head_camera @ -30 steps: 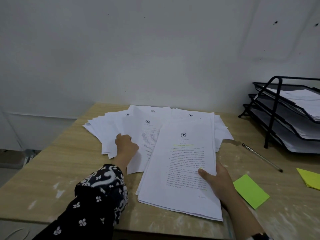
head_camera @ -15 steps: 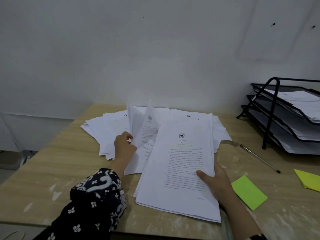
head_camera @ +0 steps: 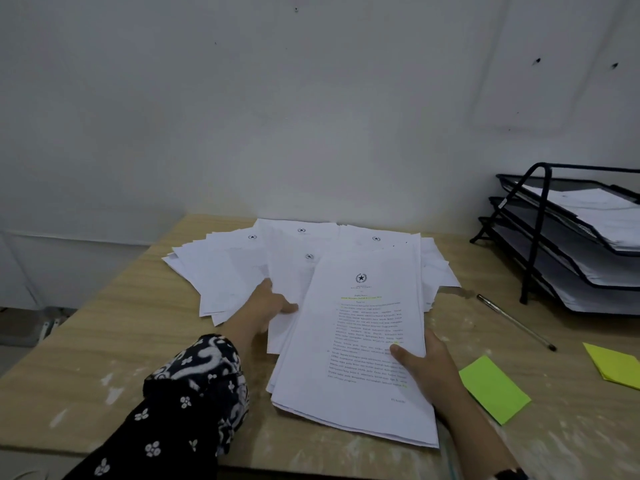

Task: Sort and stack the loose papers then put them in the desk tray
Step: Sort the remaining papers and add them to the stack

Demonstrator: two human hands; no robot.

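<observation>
Nearest, at the front edge of the tabletop (head_camera: 86,344), a thick stack of printed papers (head_camera: 360,358) lies slightly askew, its lower corner reaching over that edge. The right hand (head_camera: 427,370) grips the stack's right side, thumb curled on top of the printed page and the fingers hidden beneath. The top sheet carries a star emblem, lines of text and some yellow-green highlighting.

Just left of the stack, the left hand (head_camera: 268,306), coming out of a dark patterned sleeve (head_camera: 187,407), pinches a loose sheet (head_camera: 291,289) whose right side is tucked under the stack; the thumb lies on top of it.

Right of the stack, near the front edge, a green sticky note pad (head_camera: 493,389) lies flat, and a yellow one (head_camera: 614,365) sits at the right edge. A pen (head_camera: 516,322) lies diagonally between them and the papers.

Farther back, loose papers (head_camera: 221,268) are fanned across the middle of the tabletop toward its back edge, overlapping one another.

At the back right corner stands a black three-tier desk tray (head_camera: 540,237), each tier already holding papers.
</observation>
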